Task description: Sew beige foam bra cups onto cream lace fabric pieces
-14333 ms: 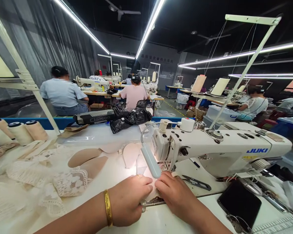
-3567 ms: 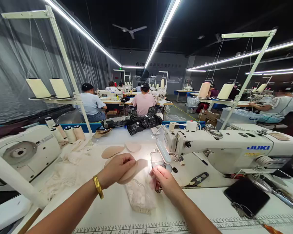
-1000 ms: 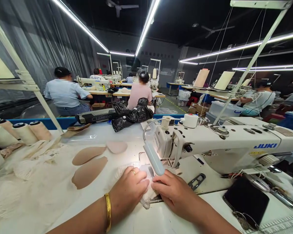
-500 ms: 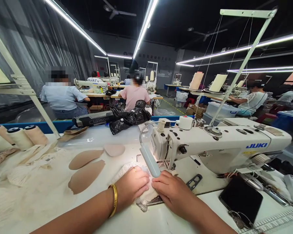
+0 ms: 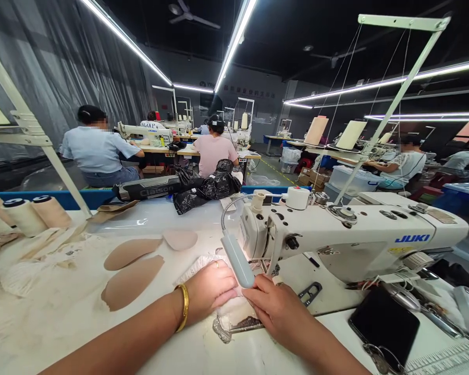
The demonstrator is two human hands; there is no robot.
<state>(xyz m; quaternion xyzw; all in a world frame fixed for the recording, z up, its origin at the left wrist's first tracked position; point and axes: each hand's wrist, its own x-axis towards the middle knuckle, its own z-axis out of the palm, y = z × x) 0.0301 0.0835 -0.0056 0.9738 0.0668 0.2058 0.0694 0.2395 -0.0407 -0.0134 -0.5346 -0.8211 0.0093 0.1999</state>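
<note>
Beside the needle end of the white JUKI sewing machine (image 5: 336,224), my left hand (image 5: 211,289) presses its closed fingers on white lace fabric (image 5: 199,266). A gold bangle circles that wrist. Opposite it, my right hand (image 5: 275,304) pinches the fabric's right side, thumb and fingers together. The grey lamp head (image 5: 237,260) hangs between my hands and hides the needle area and part of the cloth. Under my hands, a metal part (image 5: 238,325) with a clear wrapped end juts out at the bed's front.
Beige cup pads (image 5: 133,281) lie left of my hands, near a heap of white lace (image 5: 35,286). Thread cones (image 5: 31,216) stand at far left. A black phone (image 5: 385,323), a ruler (image 5: 445,359) and a dark slotted plate (image 5: 310,293) lie right. Co-workers sit beyond.
The view has shifted slightly. The fabric between my hands has moved away from me, toward the machine, and less pale cloth shows at the front. Both hands stay on it.
</note>
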